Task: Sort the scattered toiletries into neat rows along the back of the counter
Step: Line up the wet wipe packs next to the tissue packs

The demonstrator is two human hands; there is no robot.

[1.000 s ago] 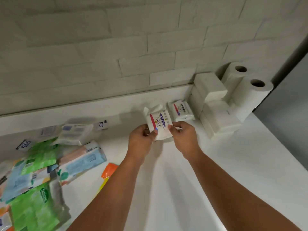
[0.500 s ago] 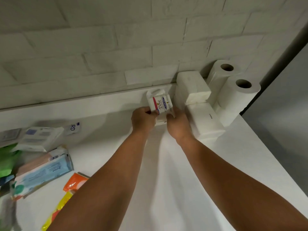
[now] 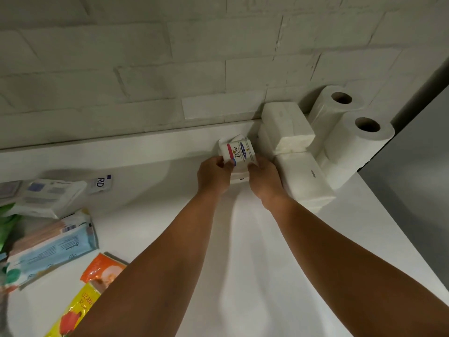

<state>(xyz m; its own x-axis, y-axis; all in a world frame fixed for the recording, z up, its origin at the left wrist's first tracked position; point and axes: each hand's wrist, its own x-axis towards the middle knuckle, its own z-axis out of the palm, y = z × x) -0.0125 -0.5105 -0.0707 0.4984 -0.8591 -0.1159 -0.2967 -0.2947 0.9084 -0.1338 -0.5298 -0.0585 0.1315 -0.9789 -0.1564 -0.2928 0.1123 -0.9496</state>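
The Dove soap packet (image 3: 238, 153) is small, white and paper-wrapped, with a pink stripe and a blue band on its label. I hold it between my two hands at the back of the smooth white counter (image 3: 243, 251), close under the painted white brick wall (image 3: 145, 69). My left hand (image 3: 213, 176) pinches its left edge, thumb and fingertips curled onto it. My right hand (image 3: 263, 177) grips the right edge the same way. The packet is tilted with its label facing up toward me, and I cannot tell whether its underside touches the counter. Just below it, between my hands, a strip of another white package (image 3: 239, 176) shows; I cannot make out what it is.

Just to the right of the packet stand two stacks of folded white paper napkins — the rear napkin stack (image 3: 288, 122) against the wall, the front napkin stack (image 3: 303, 183) just beside my right hand. Behind them two white paper rolls (image 3: 357, 144) stand upright, touching each other.

Well apart on the left lies the clutter — a white wipes pack (image 3: 48, 195), a small white sachet (image 3: 102, 183) printed "RD", a pale blue wipes pack (image 3: 53, 246), an orange sachet (image 3: 104, 266), a yellow packet (image 3: 75, 310) with a red flower, and a blurred green pack (image 3: 6, 222) at the frame's edge.
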